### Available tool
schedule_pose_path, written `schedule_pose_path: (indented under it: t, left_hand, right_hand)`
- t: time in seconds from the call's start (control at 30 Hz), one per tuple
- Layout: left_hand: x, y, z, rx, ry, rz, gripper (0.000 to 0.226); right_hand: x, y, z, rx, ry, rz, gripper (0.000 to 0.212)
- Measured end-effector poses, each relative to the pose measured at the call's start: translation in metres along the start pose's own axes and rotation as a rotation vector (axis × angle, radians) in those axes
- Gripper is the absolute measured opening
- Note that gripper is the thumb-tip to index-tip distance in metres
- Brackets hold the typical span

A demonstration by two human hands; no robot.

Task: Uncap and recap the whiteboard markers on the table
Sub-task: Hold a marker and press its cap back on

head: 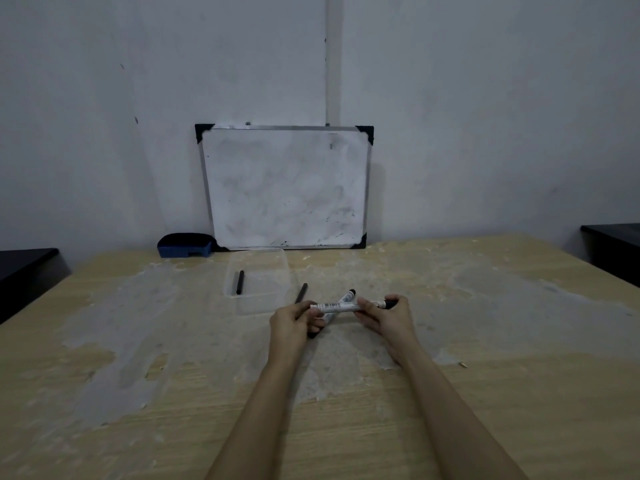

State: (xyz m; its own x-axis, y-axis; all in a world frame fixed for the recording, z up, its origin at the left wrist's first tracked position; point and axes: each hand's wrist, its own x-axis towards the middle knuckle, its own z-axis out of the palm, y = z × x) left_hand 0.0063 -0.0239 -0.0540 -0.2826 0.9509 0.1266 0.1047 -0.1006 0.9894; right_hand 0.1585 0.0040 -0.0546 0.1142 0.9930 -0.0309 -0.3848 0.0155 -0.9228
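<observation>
I hold a white whiteboard marker (337,307) level above the table, its label with a barcode facing up. My left hand (292,322) grips its left end. My right hand (386,315) grips its right end, where the black cap (390,303) shows past my fingers. A second white marker (341,304) lies slanted on the table behind and beneath the held one, partly hidden. A slim black pen (301,293) lies just left of it. Another black pen (239,282) rests in the clear plastic tray (277,258).
A small whiteboard (285,187) leans on the wall at the back of the worn wooden table (485,375). A blue eraser (185,244) sits to its left. Dark furniture stands at the left edge (24,271) and right edge (613,247).
</observation>
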Motion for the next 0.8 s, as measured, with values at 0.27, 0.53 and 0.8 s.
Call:
schedule_pose_path:
  t: [0.27, 0.53, 0.8]
  left_hand:
    - [0.0012, -0.0005, -0.0038, -0.009, -0.073, -0.006, 0.019]
    - [0.0013, 0.0015, -0.0034, -0.019, -0.086, -0.004, 0.019]
    - [0.0026, 0.0018, 0.0032, 0.189, 0.001, 0.107, 0.025]
  right_hand:
    - [-0.0018, -0.0020, -0.0008, 0.003, -0.014, -0.030, 0.044]
    - [0.0021, 0.0005, -0.0028, 0.003, -0.026, -0.018, 0.038]
    - [-0.0013, -0.0042, 0.0043, 0.032, 0.112, -0.056, 0.045]
